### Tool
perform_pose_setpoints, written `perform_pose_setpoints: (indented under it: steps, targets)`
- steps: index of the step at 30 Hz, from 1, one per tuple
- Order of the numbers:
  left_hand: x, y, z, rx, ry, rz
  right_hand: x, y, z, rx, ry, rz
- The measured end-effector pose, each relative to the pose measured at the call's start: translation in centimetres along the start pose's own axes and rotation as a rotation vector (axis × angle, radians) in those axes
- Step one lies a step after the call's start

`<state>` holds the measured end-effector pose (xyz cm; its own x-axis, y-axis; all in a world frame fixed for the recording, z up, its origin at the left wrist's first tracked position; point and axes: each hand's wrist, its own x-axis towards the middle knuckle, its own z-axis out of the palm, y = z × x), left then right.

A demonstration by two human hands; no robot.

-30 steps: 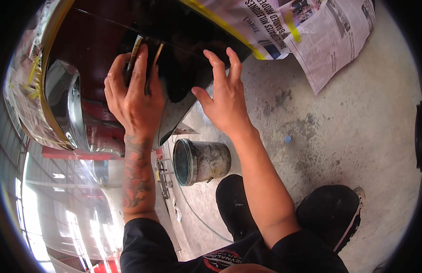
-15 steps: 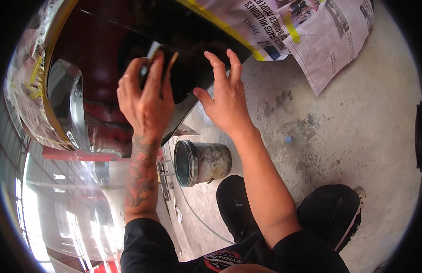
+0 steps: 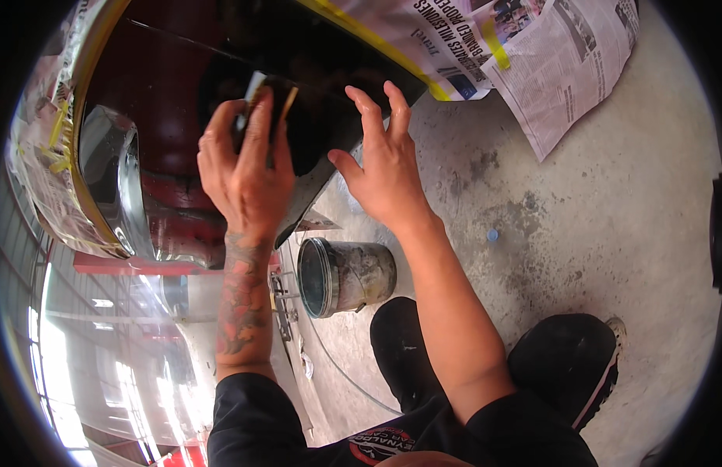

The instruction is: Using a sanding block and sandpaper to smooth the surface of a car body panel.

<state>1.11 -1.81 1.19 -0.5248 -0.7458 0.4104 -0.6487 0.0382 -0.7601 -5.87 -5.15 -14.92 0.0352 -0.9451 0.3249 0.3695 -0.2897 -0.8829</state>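
Observation:
My left hand [image 3: 246, 163] is closed around a small sanding block [image 3: 256, 87] with a pale edge and a tan edge. The block rests against the glossy black-and-dark-red car panel [image 3: 162, 86]; my fingers hide most of it. To its right, my right hand [image 3: 386, 159] has its fingers apart and holds nothing. Its fingertips are at the panel's right edge; whether they all touch it I cannot tell. Yellow masking tape [image 3: 376, 47] runs along the panel's upper right border, and a clear lamp [image 3: 123, 171] is set into its left part.
Newspaper [image 3: 571, 78] hangs off the panel at the upper right. A dirty bucket [image 3: 357, 272] stands below the panel, near my shoes [image 3: 563, 358]. A thin hose [image 3: 341, 370] and a small blue cap [image 3: 492, 234] lie on the stained concrete floor [image 3: 633, 210]. More taped paper [image 3: 45, 163] covers the left side.
My left hand has shifted slightly left with the sanding block, staying on the panel. My right hand keeps nearly the same place and spread.

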Motion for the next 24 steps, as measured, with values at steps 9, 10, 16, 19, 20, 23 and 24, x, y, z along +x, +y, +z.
perform_pose_setpoints:
  steps: [9,10,16,19,20,23,24]
  targets:
    - [0.2,-0.1,-0.1,0.018,0.02,0.019,-0.1,-0.1,0.1,0.011,-0.003,0.016]
    - [0.4,-0.2,-0.2,0.015,0.065,-0.013,0.0,-0.2,0.1,-0.008,-0.013,0.022]
    - [0.0,0.2,0.0,-0.001,-0.014,0.023,-0.1,0.2,0.2,0.002,-0.016,0.015]
    - [0.6,-0.2,-0.2,0.024,0.075,0.001,0.0,0.0,0.2,-0.017,-0.012,0.003]
    - [0.4,0.0,-0.2,0.024,0.074,0.001,0.1,-0.1,0.1,-0.039,-0.005,-0.022]
    - [-0.3,0.6,0.0,0.004,-0.051,0.032,0.0,0.1,-0.2,0.011,-0.02,0.011]
    - [-0.1,0.3,0.1,0.002,-0.049,0.033,0.0,0.2,-0.1,0.01,-0.018,0.011]
